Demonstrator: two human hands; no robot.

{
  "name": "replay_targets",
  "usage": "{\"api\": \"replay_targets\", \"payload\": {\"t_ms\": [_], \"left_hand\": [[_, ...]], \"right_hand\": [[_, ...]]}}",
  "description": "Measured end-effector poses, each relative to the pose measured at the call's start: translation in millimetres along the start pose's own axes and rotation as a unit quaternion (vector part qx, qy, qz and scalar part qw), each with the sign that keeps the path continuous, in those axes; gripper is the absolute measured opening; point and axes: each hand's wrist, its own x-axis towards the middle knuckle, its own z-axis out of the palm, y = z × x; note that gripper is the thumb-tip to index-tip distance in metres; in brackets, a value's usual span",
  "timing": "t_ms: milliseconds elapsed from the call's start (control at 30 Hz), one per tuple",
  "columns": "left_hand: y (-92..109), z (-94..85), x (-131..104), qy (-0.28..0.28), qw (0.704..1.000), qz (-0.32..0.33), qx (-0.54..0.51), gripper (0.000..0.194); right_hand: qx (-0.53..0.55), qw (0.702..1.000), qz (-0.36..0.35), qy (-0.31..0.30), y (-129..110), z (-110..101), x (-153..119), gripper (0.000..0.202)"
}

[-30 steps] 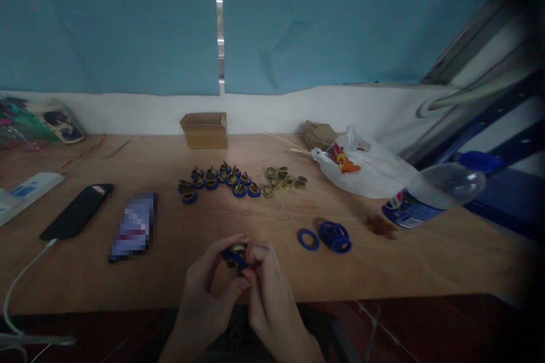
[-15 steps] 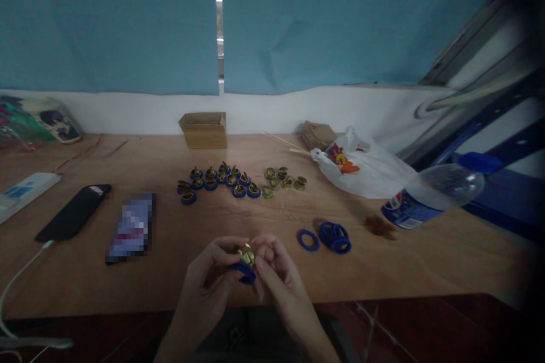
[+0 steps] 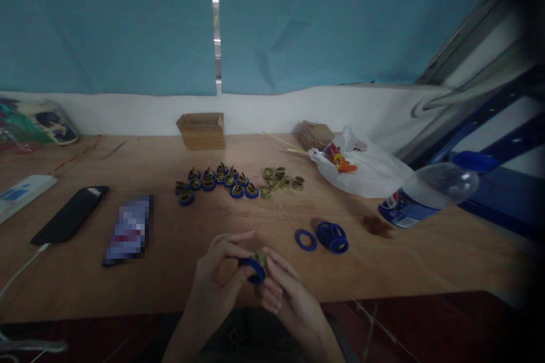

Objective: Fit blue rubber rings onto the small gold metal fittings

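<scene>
Near the table's front edge, my left hand (image 3: pixel 217 281) pinches a blue ring (image 3: pixel 254 272) between thumb and fingers. My right hand (image 3: pixel 292 289) grips a small round brass-coloured metal piece (image 3: pixel 260 261) right against the ring; whether it sits inside the ring I cannot tell. Beyond my hands lie several brass pieces fitted with blue rings (image 3: pixel 237 190), their flaps sticking up. To their right are several bare brass pieces (image 3: pixel 284 182). A loose blue ring (image 3: pixel 306 240) lies to the right of my hands, beside a pile of blue rings (image 3: pixel 332 236).
On the left are a black phone (image 3: pixel 70 214) on a white cable, a second, blurred-out flat thing (image 3: pixel 129 229) and a white power strip (image 3: pixel 25 195). A cardboard box (image 3: pixel 202 133) stands at the back. A white plastic bag (image 3: pixel 366 173) and a plastic bottle (image 3: pixel 426 195) lie at right.
Both hands have moved slightly right and turned the ring and brass piece, so more of the ring shows. My right fingers now reach under the piece. The camera view has shifted slightly.
</scene>
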Motion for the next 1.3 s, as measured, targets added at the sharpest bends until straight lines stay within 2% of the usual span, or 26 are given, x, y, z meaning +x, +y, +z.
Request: {"api": "replay_targets", "payload": {"t_ms": [133, 200, 367, 400, 467, 567, 633, 733, 867, 900, 1000, 1067, 1133, 1200, 1300], "left_hand": [[3.5, 0.1, 21.9, -0.024, 0.994, 0.02, 0.1, 0.007], [1.7, 5.9, 38.6, -0.045, 0.991, 0.031, 0.123, 0.003], [-20.0, 44.0, 89.3, -0.083, 0.988, 0.056, 0.118, 0.01], [-26.1, 53.5, 98.9, -0.082, 0.985, 0.059, 0.141, 0.011], [-37.2, 70.8, 114.8, -0.117, 0.968, 0.065, 0.214, 0.013], [-48.3, 89.3, 127.2, -0.12, 0.961, 0.063, 0.242, 0.017], [-51.2, 95.5, 128.8, -0.114, 0.96, 0.06, 0.25, 0.018], [-48.0, 94.3, 126.8, -0.105, 0.961, 0.053, 0.252, 0.02], [-26.8, 71.1, 118.0, -0.114, 0.969, 0.032, 0.217, 0.028], [-18.8, 62.3, 112.8, -0.116, 0.973, 0.02, 0.197, 0.033], [5.9, 36.7, 85.6, -0.073, 0.994, -0.079, 0.03, 0.033], [17.6, 25.7, 60.5, -0.057, 0.991, -0.119, 0.003, 0.03], [22.4, 21.9, 35.8, -0.053, 0.989, -0.137, -0.009, 0.03], [20.7, 23.3, 17.0, -0.031, 0.987, -0.159, -0.021, 0.033], [11.6, 26.7, 4.7, -0.017, 0.982, -0.181, -0.039, 0.036]], "right_hand": [[-0.01, 0.997, -0.067, 0.046, -5.0, -6.3, -4.2, 0.029], [-0.011, 0.991, -0.111, 0.078, -10.2, -9.4, -6.8, 0.03], [-0.006, 0.968, -0.2, 0.149, -26.5, -12.8, -15.9, 0.027], [-0.006, 0.964, -0.213, 0.158, -28.8, -12.8, -17.8, 0.026], [-0.01, 0.959, -0.232, 0.164, -31.5, -12.3, -21.0, 0.025], [-0.019, 0.957, -0.24, 0.163, -31.4, -11.6, -23.3, 0.024], [-0.031, 0.957, -0.237, 0.167, -30.1, -11.3, -23.2, 0.025], [-0.054, 0.956, -0.237, 0.164, -28.5, -11.4, -21.2, 0.026], [-0.088, 0.955, -0.243, 0.148, -29.3, -11.4, -17.2, 0.024], [-0.104, 0.952, -0.246, 0.148, -30.0, -10.8, -16.0, 0.023], [-0.183, 0.937, -0.256, 0.154, -31.8, -6.7, -11.0, 0.025], [-0.248, 0.916, -0.271, 0.164, -32.0, -1.3, -6.4, 0.029], [-0.315, 0.887, -0.292, 0.169, -31.0, 5.8, -1.8, 0.03], [-0.39, 0.854, -0.304, 0.161, -29.1, 13.3, 1.6, 0.029], [-0.521, 0.793, -0.289, 0.123, -26.9, 21.7, 2.4, 0.023]]}}
